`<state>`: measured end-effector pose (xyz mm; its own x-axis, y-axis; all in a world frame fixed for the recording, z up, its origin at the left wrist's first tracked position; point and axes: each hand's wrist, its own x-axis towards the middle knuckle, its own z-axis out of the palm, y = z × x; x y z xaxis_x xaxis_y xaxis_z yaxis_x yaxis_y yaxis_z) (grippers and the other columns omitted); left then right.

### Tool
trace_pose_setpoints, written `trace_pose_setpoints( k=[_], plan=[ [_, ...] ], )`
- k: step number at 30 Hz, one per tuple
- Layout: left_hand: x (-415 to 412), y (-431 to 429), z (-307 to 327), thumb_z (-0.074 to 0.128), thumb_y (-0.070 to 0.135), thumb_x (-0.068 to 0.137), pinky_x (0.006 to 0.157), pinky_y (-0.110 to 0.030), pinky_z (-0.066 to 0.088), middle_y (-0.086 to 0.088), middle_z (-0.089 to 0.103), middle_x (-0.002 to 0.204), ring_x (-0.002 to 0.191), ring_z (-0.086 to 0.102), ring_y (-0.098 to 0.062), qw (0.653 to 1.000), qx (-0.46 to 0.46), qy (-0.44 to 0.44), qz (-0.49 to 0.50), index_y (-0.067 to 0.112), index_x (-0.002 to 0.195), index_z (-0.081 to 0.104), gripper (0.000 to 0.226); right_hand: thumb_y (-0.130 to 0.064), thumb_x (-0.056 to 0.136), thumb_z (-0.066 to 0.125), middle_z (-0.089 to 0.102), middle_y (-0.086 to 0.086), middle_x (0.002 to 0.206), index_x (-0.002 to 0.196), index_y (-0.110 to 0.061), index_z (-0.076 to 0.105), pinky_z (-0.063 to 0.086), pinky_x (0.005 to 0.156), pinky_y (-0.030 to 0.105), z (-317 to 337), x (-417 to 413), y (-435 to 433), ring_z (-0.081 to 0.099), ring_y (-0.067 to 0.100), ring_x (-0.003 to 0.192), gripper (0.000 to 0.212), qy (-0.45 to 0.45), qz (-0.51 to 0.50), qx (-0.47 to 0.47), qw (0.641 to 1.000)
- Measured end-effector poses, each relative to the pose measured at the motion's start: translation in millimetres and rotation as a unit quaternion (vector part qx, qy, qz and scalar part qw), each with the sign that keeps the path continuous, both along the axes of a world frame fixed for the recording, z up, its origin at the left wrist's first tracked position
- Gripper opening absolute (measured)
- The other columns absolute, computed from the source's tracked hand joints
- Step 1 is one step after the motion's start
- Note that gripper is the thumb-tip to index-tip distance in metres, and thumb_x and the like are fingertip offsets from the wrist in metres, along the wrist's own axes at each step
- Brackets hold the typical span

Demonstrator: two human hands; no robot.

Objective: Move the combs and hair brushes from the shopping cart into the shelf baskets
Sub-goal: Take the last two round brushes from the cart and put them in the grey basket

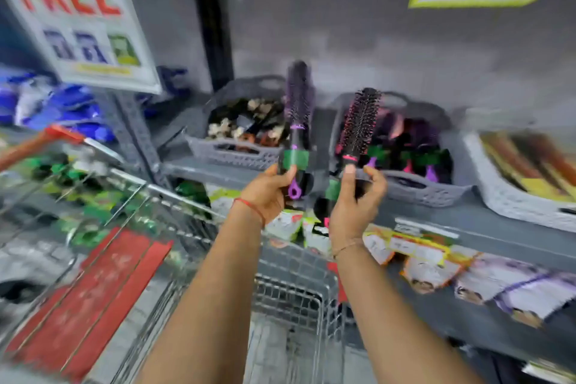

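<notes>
My left hand (270, 191) grips the handle of a purple round hair brush (298, 103), held upright with a green label band on it. The pink round hair brush (360, 123) is tilted slightly right, and my right hand (355, 196) grips its handle. Both brushes are raised in front of the shelf. Just behind the pink brush stands a grey shelf basket (417, 188) holding several brushes with pink and purple handles. The wire shopping cart (174, 199) is below and to the left, with green-labelled items in it.
Another grey basket (230, 153) at the left holds hair clips. At the right stands a white basket (511, 196) with long packaged items. Packets hang under the shelf edge (467, 227). A "FREE" sign (74, 19) hangs upper left. The image is motion-blurred.
</notes>
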<state>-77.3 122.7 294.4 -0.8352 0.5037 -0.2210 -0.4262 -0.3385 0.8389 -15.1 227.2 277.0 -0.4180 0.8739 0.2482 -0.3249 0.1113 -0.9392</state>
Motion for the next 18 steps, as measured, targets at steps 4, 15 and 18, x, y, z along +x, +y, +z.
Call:
trace_pose_setpoints(
  k=[4, 15, 18],
  plan=[
    [-13.8, 74.5, 33.2, 0.054, 0.005, 0.090, 0.070, -0.030, 0.049, 0.003, 0.065, 0.057, 0.063, 0.060, -0.013, 0.984, -0.154, 0.093, 0.017, 0.016, 0.078, 0.053, 0.017, -0.019, 0.090, 0.054, 0.048, -0.010, 0.068, 0.092, -0.007, 0.054, 0.034, 0.060, 0.015, 41.0, 1.7, 78.5, 0.042, 0.012, 0.067, 0.012, -0.030, -0.050, 0.033, 0.998],
    [-56.5, 206.4, 40.9, 0.053, 0.014, 0.093, 0.059, -0.009, 0.050, -0.017, 0.050, 0.141, 0.127, 0.051, -0.029, 0.933, -0.340, 0.120, -0.010, -0.004, 0.133, 0.046, 0.045, -0.008, 0.090, 0.050, 0.061, 0.023, 0.122, 0.112, 0.003, 0.061, 0.040, 0.092, 0.027, 43.2, -32.3, 228.5, 0.056, 0.030, 0.114, 0.027, -0.330, 0.026, 0.093, 0.939],
    [-65.6, 216.5, 27.1, 0.065, 0.008, 0.084, 0.086, -0.026, 0.050, -0.022, 0.064, 0.123, 0.103, 0.066, -0.025, 0.924, -0.373, 0.080, -0.035, -0.001, 0.108, 0.060, 0.027, -0.008, 0.088, 0.053, 0.058, 0.016, 0.129, 0.118, -0.003, 0.060, 0.037, 0.097, 0.024, 29.2, -34.7, 238.0, 0.053, 0.028, 0.119, 0.030, -0.382, 0.055, 0.101, 0.917]
  ],
)
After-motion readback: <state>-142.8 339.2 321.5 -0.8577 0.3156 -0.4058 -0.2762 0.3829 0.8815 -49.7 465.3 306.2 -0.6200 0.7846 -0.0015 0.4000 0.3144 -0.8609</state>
